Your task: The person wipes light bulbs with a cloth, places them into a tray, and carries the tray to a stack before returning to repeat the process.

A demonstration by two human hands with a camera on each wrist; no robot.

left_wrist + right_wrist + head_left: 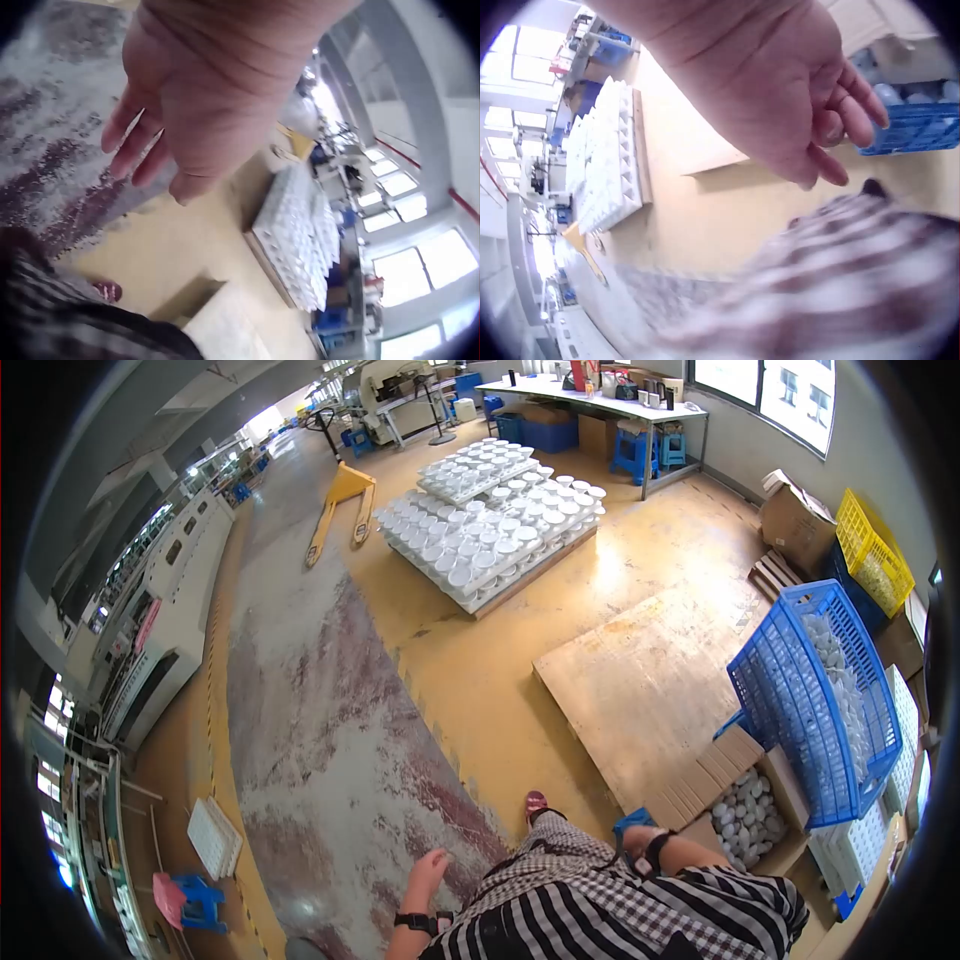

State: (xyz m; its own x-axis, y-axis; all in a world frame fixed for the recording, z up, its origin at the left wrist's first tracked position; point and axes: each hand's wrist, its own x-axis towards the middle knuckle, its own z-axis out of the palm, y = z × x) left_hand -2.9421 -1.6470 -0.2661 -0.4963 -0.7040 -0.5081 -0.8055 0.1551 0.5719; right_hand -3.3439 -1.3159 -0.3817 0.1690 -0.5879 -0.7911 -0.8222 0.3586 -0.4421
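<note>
My left hand (428, 872) hangs beside the checked apron (520, 860), over the grey worn floor. In the left wrist view its fingers (136, 150) are relaxed and hold nothing. On the other side, my right hand (640, 842) hangs near the apron, close to a cardboard box (790, 790) of pale rounded pieces (745, 820). The right wrist view shows its fingers (855, 120) loosely curled, with nothing in them. Just past those fingertips is a blue crate (915, 129) with pale pieces inside.
A wooden board (650, 680) lies on the floor ahead. Beyond it stands a pallet stack of white cup-shaped pieces (480, 550), with a yellow pallet jack (345, 485) to its left. A tilted blue basket (820, 700) is on the right. Long machines (170, 600) line the left.
</note>
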